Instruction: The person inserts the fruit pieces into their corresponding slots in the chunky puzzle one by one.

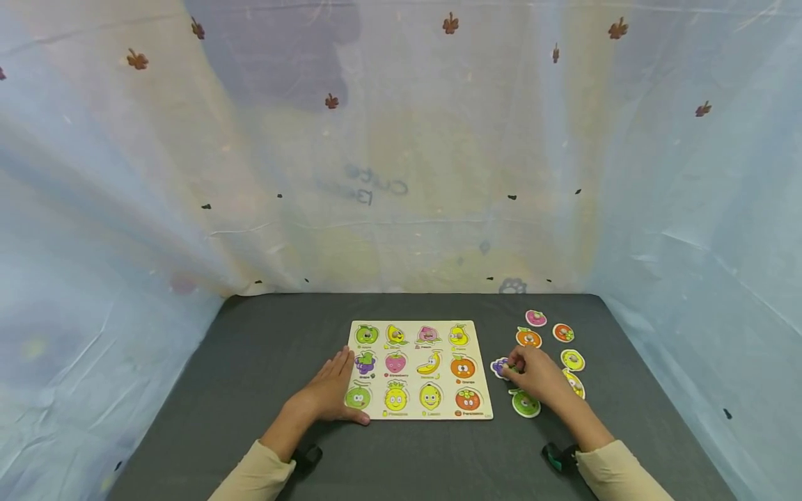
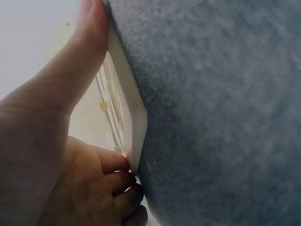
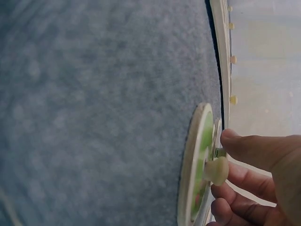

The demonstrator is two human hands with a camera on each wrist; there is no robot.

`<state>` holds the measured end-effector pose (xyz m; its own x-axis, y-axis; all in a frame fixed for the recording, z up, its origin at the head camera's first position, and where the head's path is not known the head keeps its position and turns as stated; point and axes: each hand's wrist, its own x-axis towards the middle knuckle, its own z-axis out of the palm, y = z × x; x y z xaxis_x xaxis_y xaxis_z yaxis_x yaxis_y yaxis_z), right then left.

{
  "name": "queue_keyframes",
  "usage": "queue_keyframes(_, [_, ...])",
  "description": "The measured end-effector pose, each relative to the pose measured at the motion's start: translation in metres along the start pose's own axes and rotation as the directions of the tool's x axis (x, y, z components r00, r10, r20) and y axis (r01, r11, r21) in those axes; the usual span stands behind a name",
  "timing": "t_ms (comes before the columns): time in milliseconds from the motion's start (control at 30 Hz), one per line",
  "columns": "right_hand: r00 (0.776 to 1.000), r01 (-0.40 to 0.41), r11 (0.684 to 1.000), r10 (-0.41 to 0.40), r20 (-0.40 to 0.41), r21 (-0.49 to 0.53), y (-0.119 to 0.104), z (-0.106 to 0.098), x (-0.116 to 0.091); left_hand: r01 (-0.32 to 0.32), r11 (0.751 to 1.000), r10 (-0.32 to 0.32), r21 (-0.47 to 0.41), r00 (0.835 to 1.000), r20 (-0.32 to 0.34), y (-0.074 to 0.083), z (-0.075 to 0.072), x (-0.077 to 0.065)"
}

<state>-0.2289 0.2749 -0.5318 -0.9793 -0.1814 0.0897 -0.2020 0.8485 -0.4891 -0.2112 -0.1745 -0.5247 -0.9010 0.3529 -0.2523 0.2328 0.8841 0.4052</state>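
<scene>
A cream fruit puzzle board [image 1: 412, 383] lies flat on the dark table. My left hand [image 1: 332, 391] rests against its near left corner, fingers along the left edge and thumb at the near edge. To the right of the board, my right hand [image 1: 540, 376] pinches a purple grape piece [image 1: 499, 367] between thumb and fingers, close over the table. Most of that piece is hidden behind the hand in the right wrist view. A round green fruit piece [image 1: 525, 403] lies just nearer; its wooden knob [image 3: 217, 170] stands beside my fingers.
Several other loose pieces lie around the right hand: an orange [image 1: 528, 337], a purple-pink piece [image 1: 535, 318], a red-orange piece [image 1: 563, 332], a yellow-green piece [image 1: 573, 360] and a yellow piece [image 1: 577, 385] partly under the wrist. A pale sheet [image 1: 401, 250] encloses the table's back and sides.
</scene>
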Motion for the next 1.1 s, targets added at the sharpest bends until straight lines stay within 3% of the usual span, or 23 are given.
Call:
queue_keyframes(200, [1.000, 0.019, 1.000, -0.019, -0.011, 0.008, -0.0006, 0.0006, 0.0013, 0.002, 1.000, -0.002, 0.007, 1.000, 0.001, 0.0001, 0.0002, 0.0000])
queue_keyframes(633, [1.000, -0.018, 1.000, 0.018, 0.017, 0.007, -0.0066, -0.0030, 0.0026, -0.003, 1.000, 0.003, 0.011, 1.000, -0.002, 0.0025, -0.0018, -0.0037])
queue_keyframes(1100, [1.000, -0.021, 1.000, 0.020, -0.018, -0.022, -0.0096, -0.0041, 0.0078, -0.005, 1.000, 0.005, 0.016, 1.000, -0.003, 0.0018, -0.0018, -0.0027])
